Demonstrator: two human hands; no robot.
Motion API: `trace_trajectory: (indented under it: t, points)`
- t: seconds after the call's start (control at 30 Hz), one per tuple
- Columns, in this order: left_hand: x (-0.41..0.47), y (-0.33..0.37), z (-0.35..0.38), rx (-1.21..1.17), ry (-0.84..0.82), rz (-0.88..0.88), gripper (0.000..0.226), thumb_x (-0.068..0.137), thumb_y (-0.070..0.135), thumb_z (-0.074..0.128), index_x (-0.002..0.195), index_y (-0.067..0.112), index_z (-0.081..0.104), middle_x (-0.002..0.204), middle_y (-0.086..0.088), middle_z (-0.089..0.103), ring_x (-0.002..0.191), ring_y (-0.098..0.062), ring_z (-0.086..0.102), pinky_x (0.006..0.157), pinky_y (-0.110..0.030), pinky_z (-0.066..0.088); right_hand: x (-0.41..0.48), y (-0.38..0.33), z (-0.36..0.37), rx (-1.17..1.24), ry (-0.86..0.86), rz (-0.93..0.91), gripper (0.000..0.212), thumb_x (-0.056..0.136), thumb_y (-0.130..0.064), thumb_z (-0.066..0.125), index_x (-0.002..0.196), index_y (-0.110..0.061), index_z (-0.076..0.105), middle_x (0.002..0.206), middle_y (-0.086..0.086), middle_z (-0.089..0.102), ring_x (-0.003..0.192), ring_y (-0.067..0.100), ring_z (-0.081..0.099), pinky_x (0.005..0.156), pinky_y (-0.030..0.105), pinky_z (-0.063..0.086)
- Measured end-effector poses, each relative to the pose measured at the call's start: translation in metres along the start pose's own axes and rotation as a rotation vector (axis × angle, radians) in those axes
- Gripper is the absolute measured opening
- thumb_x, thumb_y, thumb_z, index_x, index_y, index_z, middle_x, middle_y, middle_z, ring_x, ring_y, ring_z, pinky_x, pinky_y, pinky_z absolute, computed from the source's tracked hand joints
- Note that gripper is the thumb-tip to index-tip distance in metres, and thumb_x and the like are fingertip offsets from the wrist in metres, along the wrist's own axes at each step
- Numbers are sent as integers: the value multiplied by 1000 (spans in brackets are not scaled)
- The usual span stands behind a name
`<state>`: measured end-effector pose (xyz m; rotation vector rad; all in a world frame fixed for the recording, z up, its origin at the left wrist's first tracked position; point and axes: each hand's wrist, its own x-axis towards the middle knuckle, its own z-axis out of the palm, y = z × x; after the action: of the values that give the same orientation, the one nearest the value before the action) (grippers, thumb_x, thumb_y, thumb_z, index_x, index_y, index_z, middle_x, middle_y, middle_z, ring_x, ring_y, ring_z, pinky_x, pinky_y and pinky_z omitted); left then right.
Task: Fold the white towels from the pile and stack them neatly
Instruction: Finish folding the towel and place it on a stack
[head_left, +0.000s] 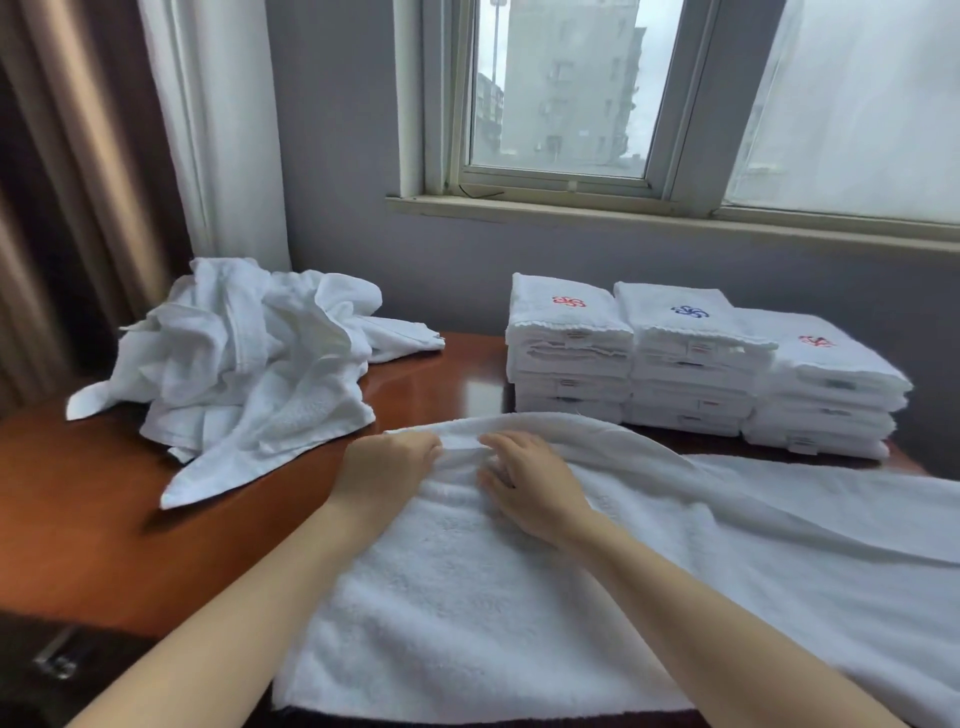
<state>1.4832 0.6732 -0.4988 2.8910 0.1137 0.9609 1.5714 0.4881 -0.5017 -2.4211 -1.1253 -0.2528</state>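
we pinch the towel's (519, 597) far edge
left hand (387, 467), right hand (524, 483) both curled on it; far stacks (691, 374) bear red, blue emblems (690, 312).

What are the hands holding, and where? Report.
The left hand grips the far edge of the spread towel; the right hand lies on that edge, grip unclear.

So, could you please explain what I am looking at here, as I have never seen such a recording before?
There is no machine: a person works with bare hands, filmed by one wide-angle camera on their head, looking down. The left hand pinches the raised far edge of a spread white towel; the right hand rests on it close by, grip unclear. On the wooden table lie a crumpled pile of towels at left and three folded stacks at right, under a window.
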Motion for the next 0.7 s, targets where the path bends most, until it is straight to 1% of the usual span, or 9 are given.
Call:
trace_trajectory:
  t: [0.1, 0.23, 0.3, 0.37, 0.43, 0.53, 0.6, 0.67, 0.7]
  points:
    - [10, -1, -18, -224, 156, -208, 20, 103, 28, 48, 95, 17, 63, 85, 6, 63, 69, -18, 54, 60, -31, 40, 5, -2, -13, -56, 85, 14, 40, 92, -25, 58, 132, -21, 59, 129, 0, 62, 125, 21, 48, 106, 31, 31]
    - [20, -3, -41, -305, 232, -366, 21, 104, 29, 42, 101, 18, 59, 91, 11, 55, 79, -13, 47, 67, -30, 34, 11, -8, -39, -140, 249, 4, 21, 91, -17, 57, 104, -21, 73, 98, -1, 68, 102, 26, 57, 74, 32, 40]
    - [18, -3, -49, -287, 230, -379, 22, 104, 26, 40, 101, 16, 59, 91, 10, 54, 79, -15, 46, 68, -30, 35, 9, -14, -47, -145, 262, -40, 19, 90, -17, 57, 97, -21, 74, 92, -1, 64, 95, 25, 58, 66, 32, 41]
    - [10, -1, -53, -271, 225, -384, 21, 104, 22, 38, 96, 15, 56, 87, 7, 55, 76, -17, 47, 67, -31, 35, 3, -20, -51, -87, 210, -71, 18, 89, -21, 57, 98, -24, 73, 92, -4, 64, 88, 21, 60, 61, 29, 39]
    - [-1, 1, -55, -233, 197, -393, 23, 99, 20, 37, 83, 18, 53, 79, 6, 55, 71, -21, 50, 62, -31, 33, -7, -24, -48, -43, 120, -123, 21, 88, -23, 57, 101, -26, 72, 93, -7, 65, 84, 18, 62, 60, 25, 34]
    - [-19, 2, -60, -69, 75, -370, 35, 82, 37, 24, 61, 18, 45, 62, 6, 50, 61, -26, 48, 54, -30, 28, -22, -25, -42, -39, -76, -186, 23, 86, -25, 56, 102, -29, 72, 92, -10, 67, 85, 14, 61, 60, 23, 34]
    - [-27, 3, -61, 90, -5, -332, 49, 76, 48, 17, 52, 15, 43, 56, 4, 47, 60, -25, 46, 55, -30, 29, -31, -24, -40, -50, -215, -203, 23, 86, -40, 56, 101, -34, 71, 82, -11, 66, 75, 8, 57, 58, 25, 38]
    - [-28, 8, -60, 148, -36, -294, 46, 80, 49, 27, 48, 19, 41, 54, 4, 47, 61, -22, 47, 57, -31, 30, -36, -23, -42, 36, -262, -157, 33, 84, -57, 50, 98, -36, 71, 75, -11, 64, 69, 5, 55, 60, 28, 44]
    - [-26, 10, -57, 134, -53, -294, 41, 84, 45, 37, 53, 20, 49, 60, 4, 52, 67, -22, 50, 60, -32, 35, -37, -22, -44, 90, -232, -120, 36, 84, -59, 47, 97, -36, 71, 74, -12, 63, 68, 4, 56, 60, 29, 43]
